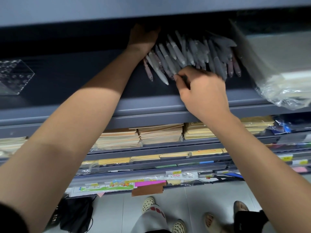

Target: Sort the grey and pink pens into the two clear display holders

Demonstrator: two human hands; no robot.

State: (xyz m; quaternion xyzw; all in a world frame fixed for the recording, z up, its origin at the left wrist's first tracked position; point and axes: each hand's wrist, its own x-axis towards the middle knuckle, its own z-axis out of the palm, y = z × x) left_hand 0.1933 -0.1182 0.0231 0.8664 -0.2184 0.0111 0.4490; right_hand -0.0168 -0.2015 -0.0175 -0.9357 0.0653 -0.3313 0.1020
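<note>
L hand (143,37) behind grey pen pile (193,51), R hand (202,91) at its front

Dim shelf recess (67,78), brighter floor (202,195) below; motion blur softens everything, wide-angle bending at the edges.

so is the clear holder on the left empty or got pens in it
Empty: only the dark shelf shows through the clear holder; the pens lie piled further right.

Grey metal shelving (168,113), tiered; paper stacks (141,137) on lower tier; pale tiled floor (202,195) beneath.
</note>
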